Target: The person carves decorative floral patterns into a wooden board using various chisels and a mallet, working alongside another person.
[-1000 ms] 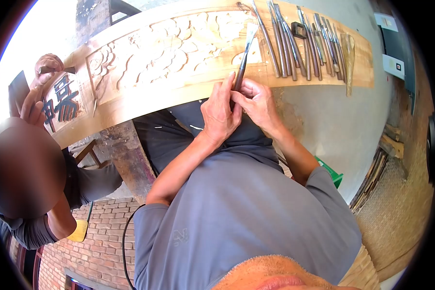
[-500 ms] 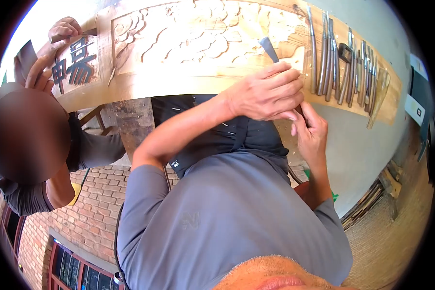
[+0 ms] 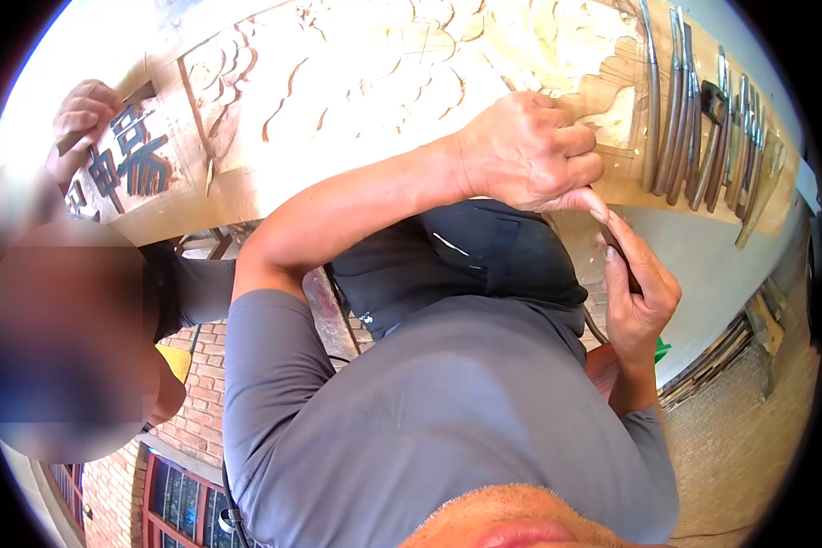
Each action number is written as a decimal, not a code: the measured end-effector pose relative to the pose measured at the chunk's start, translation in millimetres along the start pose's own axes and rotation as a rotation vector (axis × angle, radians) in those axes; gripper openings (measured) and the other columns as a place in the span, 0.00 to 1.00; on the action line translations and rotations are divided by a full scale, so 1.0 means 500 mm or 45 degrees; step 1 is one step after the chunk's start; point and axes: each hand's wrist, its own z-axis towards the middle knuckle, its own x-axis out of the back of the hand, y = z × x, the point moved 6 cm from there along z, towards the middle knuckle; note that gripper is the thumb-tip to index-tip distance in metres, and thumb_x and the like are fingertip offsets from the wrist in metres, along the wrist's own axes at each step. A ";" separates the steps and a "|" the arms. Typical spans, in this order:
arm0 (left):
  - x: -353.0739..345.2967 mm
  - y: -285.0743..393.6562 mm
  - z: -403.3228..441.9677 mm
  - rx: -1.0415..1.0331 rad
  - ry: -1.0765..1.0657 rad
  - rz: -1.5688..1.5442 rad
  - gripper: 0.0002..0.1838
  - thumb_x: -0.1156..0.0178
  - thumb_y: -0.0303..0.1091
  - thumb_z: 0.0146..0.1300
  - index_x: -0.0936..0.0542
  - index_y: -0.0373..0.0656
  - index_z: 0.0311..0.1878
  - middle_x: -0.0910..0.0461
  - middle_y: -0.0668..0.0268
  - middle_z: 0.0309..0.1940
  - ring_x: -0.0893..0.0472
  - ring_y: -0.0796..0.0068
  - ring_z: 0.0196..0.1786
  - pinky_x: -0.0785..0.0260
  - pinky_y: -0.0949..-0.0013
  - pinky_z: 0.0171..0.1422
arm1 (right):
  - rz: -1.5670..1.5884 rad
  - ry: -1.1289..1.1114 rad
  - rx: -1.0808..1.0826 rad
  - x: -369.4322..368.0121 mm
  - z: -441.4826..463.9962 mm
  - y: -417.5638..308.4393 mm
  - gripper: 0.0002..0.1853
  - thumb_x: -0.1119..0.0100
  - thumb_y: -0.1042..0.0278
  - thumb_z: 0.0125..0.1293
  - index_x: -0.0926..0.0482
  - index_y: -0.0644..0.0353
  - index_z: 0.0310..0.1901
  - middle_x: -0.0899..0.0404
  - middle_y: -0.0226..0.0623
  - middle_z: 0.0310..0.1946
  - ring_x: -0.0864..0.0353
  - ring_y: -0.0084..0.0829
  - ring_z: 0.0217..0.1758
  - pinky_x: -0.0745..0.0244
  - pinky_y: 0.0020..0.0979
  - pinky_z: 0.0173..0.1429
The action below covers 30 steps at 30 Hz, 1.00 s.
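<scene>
My left hand (image 3: 534, 153) is closed in a fist around the shank of a chisel, low over the carved wooden panel (image 3: 338, 151). The tip pokes out beyond the knuckles and is washed out by glare. My right hand (image 3: 647, 297), lower and to the right, has its fingers wrapped on the dark handle (image 3: 621, 260) of the same chisel, near its end. Between the two hands the tool slants up to the left. Raised cloud-like shapes cover the panel under bright light. Whether the edge touches the wood I cannot tell.
Several chisels (image 3: 680, 119) lie side by side at the panel's right end. To the left, a co-worker's hand (image 3: 87, 119) holds a tool beside dark carved characters (image 3: 142, 155). Wood strips (image 3: 717, 356) lie low on the right.
My right hand has shifted right and down, farther from my left hand. The left fist has turned and hides the blade more. The panel and chisels sit differently as the view shifts.
</scene>
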 end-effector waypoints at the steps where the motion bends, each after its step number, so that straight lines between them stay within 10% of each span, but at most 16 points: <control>1: -0.001 -0.002 -0.003 0.014 -0.013 -0.018 0.29 0.31 0.66 0.72 0.26 0.53 0.27 0.30 0.73 0.25 0.23 0.72 0.24 0.29 0.64 0.27 | 0.009 -0.006 -0.042 -0.003 0.002 0.001 0.20 0.31 0.90 0.72 0.09 0.68 0.63 0.05 0.50 0.51 0.04 0.33 0.46 0.12 0.31 0.49; 30: -0.017 -0.020 -0.014 0.194 -0.011 -0.122 0.28 0.27 0.61 0.72 0.22 0.52 0.25 0.25 0.72 0.21 0.18 0.67 0.22 0.26 0.60 0.25 | -0.264 0.057 0.259 -0.020 0.029 -0.045 0.23 0.27 0.93 0.64 0.07 0.65 0.59 0.05 0.51 0.48 0.05 0.35 0.37 0.14 0.32 0.40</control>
